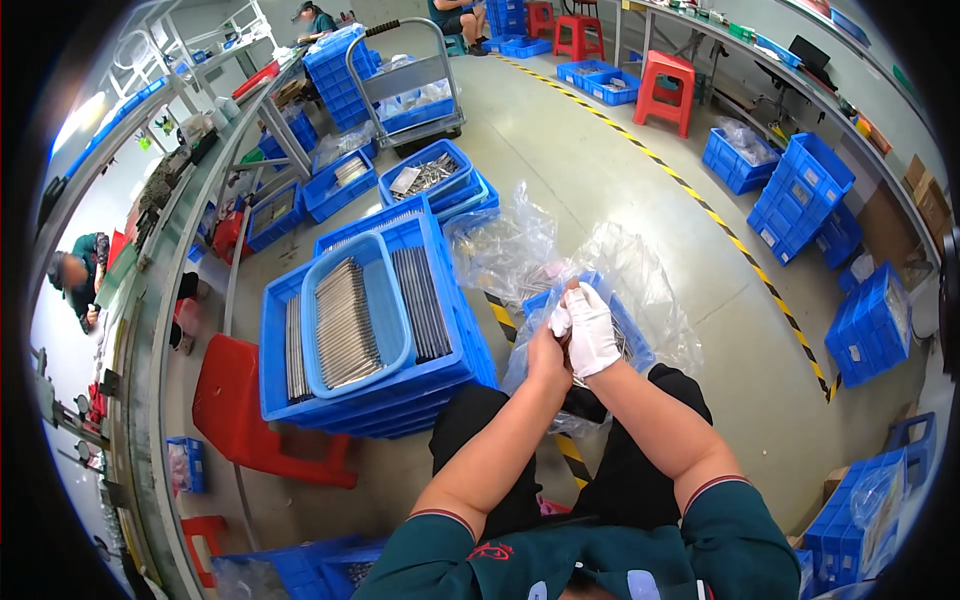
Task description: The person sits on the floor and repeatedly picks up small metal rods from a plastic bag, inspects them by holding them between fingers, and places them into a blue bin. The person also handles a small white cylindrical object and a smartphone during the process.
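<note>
My right hand (592,335), in a white glove, and my left hand (548,352), which looks mostly bare, come together in front of my knees. Their fingers are closed against each other, and whatever lies between them is too small or too covered to name. Just beneath is a blue crate (634,340) with thin metal pieces partly showing inside. Clear plastic sheeting (655,300) spreads around that crate. On my left, a light blue tray (402,325) filled with rows of slim metal rods (345,325) rests on top of a stack of blue crates (465,335).
Beyond the stack stands a tub of loose metal parts (428,175), with a hand trolley (415,95) farther back. A red stool (240,400) is close at left beside a long workbench (150,400). Yellow-black floor tape (700,205) runs along the right, past more blue crates (800,190). Other people work far off.
</note>
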Demonstrator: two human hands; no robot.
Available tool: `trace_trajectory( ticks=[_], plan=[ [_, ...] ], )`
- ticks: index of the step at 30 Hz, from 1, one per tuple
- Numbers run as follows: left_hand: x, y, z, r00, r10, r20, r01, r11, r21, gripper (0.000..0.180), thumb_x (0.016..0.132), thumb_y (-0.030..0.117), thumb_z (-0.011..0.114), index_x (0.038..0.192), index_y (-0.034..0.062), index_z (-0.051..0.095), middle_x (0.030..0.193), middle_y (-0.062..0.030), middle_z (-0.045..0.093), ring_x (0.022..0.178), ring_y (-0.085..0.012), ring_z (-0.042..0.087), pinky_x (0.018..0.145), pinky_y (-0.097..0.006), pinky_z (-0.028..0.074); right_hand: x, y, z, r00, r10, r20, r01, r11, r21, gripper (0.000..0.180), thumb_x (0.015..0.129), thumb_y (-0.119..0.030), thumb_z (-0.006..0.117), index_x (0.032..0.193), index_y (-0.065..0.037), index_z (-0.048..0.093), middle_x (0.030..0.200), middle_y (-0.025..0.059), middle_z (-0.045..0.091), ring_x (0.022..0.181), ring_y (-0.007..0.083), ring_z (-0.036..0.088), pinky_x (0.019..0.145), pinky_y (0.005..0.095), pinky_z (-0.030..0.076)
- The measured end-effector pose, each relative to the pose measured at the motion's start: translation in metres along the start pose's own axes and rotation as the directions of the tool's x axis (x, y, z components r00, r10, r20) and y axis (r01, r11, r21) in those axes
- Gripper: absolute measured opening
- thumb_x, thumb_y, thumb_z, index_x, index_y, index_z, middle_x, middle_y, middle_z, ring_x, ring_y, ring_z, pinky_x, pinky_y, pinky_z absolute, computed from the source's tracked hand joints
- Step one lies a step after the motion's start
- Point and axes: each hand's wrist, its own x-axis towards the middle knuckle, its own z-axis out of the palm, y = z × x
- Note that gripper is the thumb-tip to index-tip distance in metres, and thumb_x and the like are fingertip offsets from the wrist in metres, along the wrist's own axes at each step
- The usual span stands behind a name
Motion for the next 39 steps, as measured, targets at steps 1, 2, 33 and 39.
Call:
trace_trajectory(
  ticks=[1, 2, 33, 39],
  plan=[
    [0.000, -0.001, -0.002, 1.000, 0.027, 0.006, -0.027, 1.000, 0.009, 0.030, 0.096, 0.023, 0.038, 0.112, 0.0032, 0.055, 0.103, -0.0144, 0.063, 0.095, -0.0242, 0.064, 0.083, -0.035, 0.051, 0.000, 0.000, 0.001, 1.000, -0.009, -0.004, 0.009, 0.999, 0.041, 0.019, 0.094, -0.020, 0.054, 0.079, -0.008, 0.051, 0.063, 0.0011, 0.049, 0.050, 0.0108, 0.046, 0.047, 0.0245, 0.037],
    [0.004, -0.002, -0.006, 0.995, 0.092, 0.049, -0.095, 0.994, 0.054, 0.029, 0.096, 0.024, 0.039, 0.107, 0.0027, 0.054, 0.099, -0.0135, 0.063, 0.091, -0.0228, 0.063, 0.079, -0.034, 0.052, 0.001, 0.002, 0.000, 0.999, 0.032, 0.037, -0.034, 0.998, 0.061, 0.026, 0.095, -0.025, 0.052, 0.074, -0.009, 0.050, 0.063, 0.0004, 0.048, 0.052, 0.0103, 0.045, 0.048, 0.0238, 0.036],
    [-0.025, 0.078, -0.008, 0.793, 0.405, 0.455, -0.408, -0.201, 0.891, 0.025, 0.094, 0.022, 0.047, 0.098, -0.0018, 0.053, 0.085, -0.0251, 0.063, 0.079, -0.0434, 0.060, 0.069, -0.048, 0.045, -0.016, -0.004, -0.032, 0.561, 0.759, 0.332, -0.665, 0.651, -0.365, 0.016, 0.089, -0.024, 0.057, 0.090, -0.008, 0.054, 0.067, 0.0007, 0.053, 0.046, 0.0050, 0.040, 0.039, 0.0182, 0.026],
    [-0.013, 0.086, -0.019, 0.720, 0.552, 0.421, -0.555, 0.092, 0.827, 0.025, 0.096, 0.024, 0.045, 0.093, -0.0003, 0.053, 0.074, -0.0135, 0.058, 0.060, -0.0273, 0.055, 0.055, -0.037, 0.043, -0.026, -0.019, -0.024, 0.821, 0.505, 0.267, -0.246, 0.735, -0.632, 0.025, 0.092, -0.024, 0.052, 0.088, 0.000, 0.057, 0.057, -0.0022, 0.045, 0.045, 0.0041, 0.035, 0.041, 0.0205, 0.027]
  ],
)
